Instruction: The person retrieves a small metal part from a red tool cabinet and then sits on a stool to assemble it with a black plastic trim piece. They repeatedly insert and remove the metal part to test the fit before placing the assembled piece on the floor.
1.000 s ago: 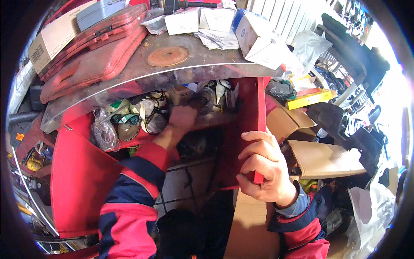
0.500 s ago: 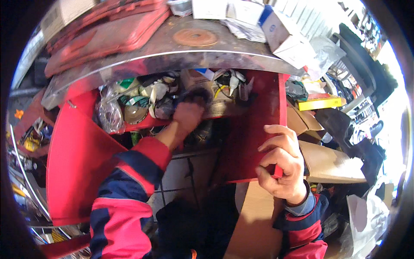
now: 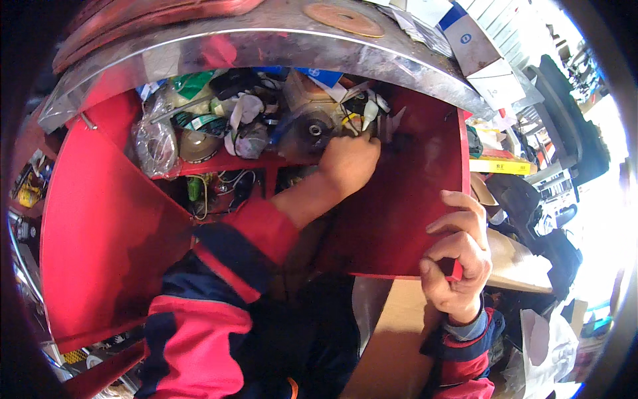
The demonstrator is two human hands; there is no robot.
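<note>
My left hand (image 3: 350, 165) reaches into the right part of a red cabinet's cluttered shelf. Its fingers are curled among small items beside a white nozzle-tipped tube (image 3: 370, 114); what they grip, if anything, is hidden. Just left of that hand is a dark round disc with a metal hub (image 3: 315, 130). My right hand (image 3: 460, 259) is closed around the outer edge of the opened right-hand cabinet door (image 3: 405, 206). Farther left on the shelf are a whitish crumpled cloth or glove (image 3: 247, 123), a round disc (image 3: 198, 145) and a clear plastic bag (image 3: 156, 136).
The left cabinet door (image 3: 106, 226) also stands open. Above runs a metal worktop (image 3: 266, 40) bearing a brown disc (image 3: 343, 20) and a white-and-blue box (image 3: 470, 40). Cardboard (image 3: 399, 332) lies below the right door. A yellow box (image 3: 500, 166) sits beyond that door.
My left hand has moved right along the shelf, and the dark hubbed disc now shows beside it. My right hand still grips the door. The whole view has shifted.
</note>
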